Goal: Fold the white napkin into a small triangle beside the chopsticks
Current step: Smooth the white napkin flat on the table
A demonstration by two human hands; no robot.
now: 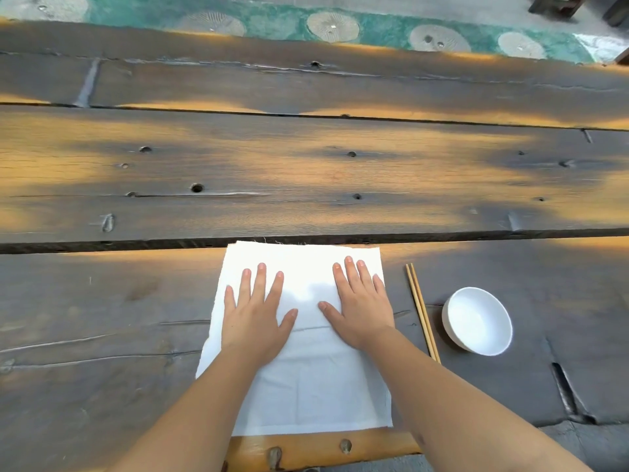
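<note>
A white napkin (306,379) lies spread flat on the dark wooden table (306,185), near its front edge. Both my hands rest palm-down on its far half with fingers spread. My left hand (255,313) presses the left side and my right hand (360,304) presses the right side. A faint crease runs across the cloth between my thumbs. Just right of the napkin, a pair of wooden chopsticks (422,311) lies side by side, pointing away from me.
A small white bowl (478,320) stands to the right of the chopsticks. Wide gaps run between the table's planks. Beyond the far edge lies a green patterned floor. A lighter wooden strip (316,447) shows at the near edge.
</note>
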